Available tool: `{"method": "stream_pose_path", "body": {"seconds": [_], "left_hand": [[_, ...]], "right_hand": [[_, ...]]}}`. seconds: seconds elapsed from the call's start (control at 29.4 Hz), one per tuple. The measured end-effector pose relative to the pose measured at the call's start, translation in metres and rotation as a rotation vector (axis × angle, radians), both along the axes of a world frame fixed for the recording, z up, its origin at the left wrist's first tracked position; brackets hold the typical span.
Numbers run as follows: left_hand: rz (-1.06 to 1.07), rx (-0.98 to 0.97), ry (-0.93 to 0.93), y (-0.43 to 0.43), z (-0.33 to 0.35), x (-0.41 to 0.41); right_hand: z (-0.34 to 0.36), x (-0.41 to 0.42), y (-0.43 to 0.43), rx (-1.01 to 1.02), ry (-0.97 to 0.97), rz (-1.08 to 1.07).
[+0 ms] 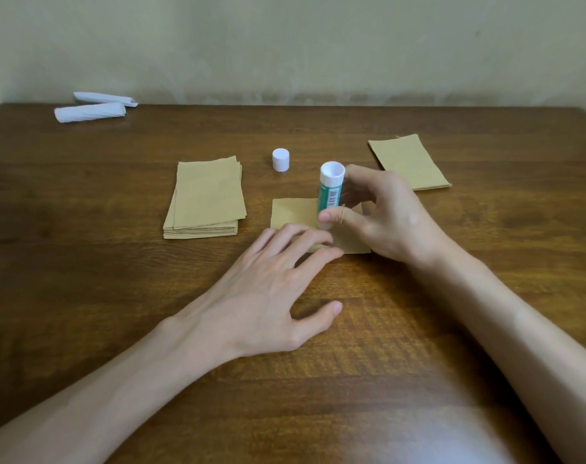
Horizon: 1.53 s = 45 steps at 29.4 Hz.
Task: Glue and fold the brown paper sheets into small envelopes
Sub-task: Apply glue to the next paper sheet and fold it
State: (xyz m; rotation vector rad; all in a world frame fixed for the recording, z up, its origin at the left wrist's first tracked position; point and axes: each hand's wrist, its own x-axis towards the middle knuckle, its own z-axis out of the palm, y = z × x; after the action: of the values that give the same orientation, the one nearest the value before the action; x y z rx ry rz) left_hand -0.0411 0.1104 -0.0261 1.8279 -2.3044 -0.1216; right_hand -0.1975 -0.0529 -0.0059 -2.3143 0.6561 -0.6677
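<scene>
Pinching the glue stick (330,192) upright, the grip of the right hand (392,216) sets its lower end on the sheet (291,212) lying mid table (117,296); the left hand (268,289), fingers straight, pins the sheet's near edge just beside the stick.

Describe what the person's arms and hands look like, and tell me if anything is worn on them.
The left hand and right hand are bare, with no gloves, rings or bracelets showing. The left forearm and right forearm are uncovered as far as the frame reaches, with no sleeve or watch in view. The visible fingernails are short and unpainted.
</scene>
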Motion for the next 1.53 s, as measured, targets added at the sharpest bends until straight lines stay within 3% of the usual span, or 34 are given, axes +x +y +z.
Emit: {"method": "stream_pose_path", "body": {"seconds": [0.2, 0.65, 0.85, 1.23, 1.53], "left_hand": [[-0.002, -0.005, -0.008, 0.0, 0.0, 0.0], [-0.002, -0.008, 0.0, 0.0, 0.0, -0.001], [0.006, -0.009, 0.006, 0.001, 0.0, 0.0], [0.012, 0.001, 0.0, 0.001, 0.001, 0.001], [0.015, -0.006, -0.01, 0.001, 0.0, 0.0]], "right_hand": [[0.001, 0.005, -0.003, -0.03, 0.065, 0.036], [-0.005, 0.027, -0.019, -0.058, 0.044, -0.141], [0.001, 0.014, -0.021, 0.086, -0.215, -0.179], [0.004, -0.008, -0.003, 0.019, 0.096, 0.019], [0.005, -0.012, 0.001, -0.099, 0.106, -0.046]]}}
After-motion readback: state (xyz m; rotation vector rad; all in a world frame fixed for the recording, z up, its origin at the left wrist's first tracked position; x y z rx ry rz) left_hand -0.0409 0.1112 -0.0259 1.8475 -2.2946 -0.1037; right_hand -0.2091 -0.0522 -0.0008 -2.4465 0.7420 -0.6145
